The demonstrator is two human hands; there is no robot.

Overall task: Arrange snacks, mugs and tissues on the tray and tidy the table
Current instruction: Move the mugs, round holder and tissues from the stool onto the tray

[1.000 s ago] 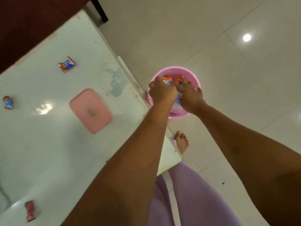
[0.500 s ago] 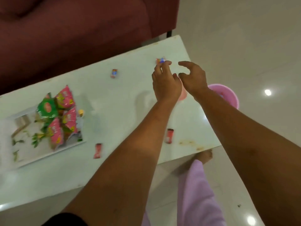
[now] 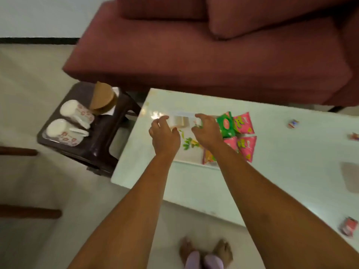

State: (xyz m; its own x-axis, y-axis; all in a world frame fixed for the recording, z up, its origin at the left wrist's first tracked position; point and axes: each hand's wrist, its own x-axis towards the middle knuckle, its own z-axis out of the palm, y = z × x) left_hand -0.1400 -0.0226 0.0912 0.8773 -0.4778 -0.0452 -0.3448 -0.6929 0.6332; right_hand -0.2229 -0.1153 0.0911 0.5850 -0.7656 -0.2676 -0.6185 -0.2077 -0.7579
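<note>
A white tray (image 3: 189, 158) with a leaf print lies at the left end of the pale table (image 3: 272, 171). On its right side sit pink snack packets (image 3: 245, 133) and a green packet (image 3: 225, 124). My left hand (image 3: 164, 135) and my right hand (image 3: 206, 131) hover over the tray's left part, fingers spread and empty. Two white mugs with red flowers, one farther back (image 3: 75, 112) and one nearer (image 3: 64, 133), lie on a dark stool (image 3: 97, 148) left of the table, beside a brown round object (image 3: 103, 98).
Small candy wrappers are scattered on the table: one (image 3: 293, 123) far right, another (image 3: 354, 136) at the edge, a red one (image 3: 348, 228) near the front. A maroon sofa (image 3: 213, 55) runs behind the table. My bare feet (image 3: 206, 251) stand on the tiled floor.
My view swung left from the pink bin on the floor to the tray end of the table. Both hands left the bin and now hang empty over the tray.
</note>
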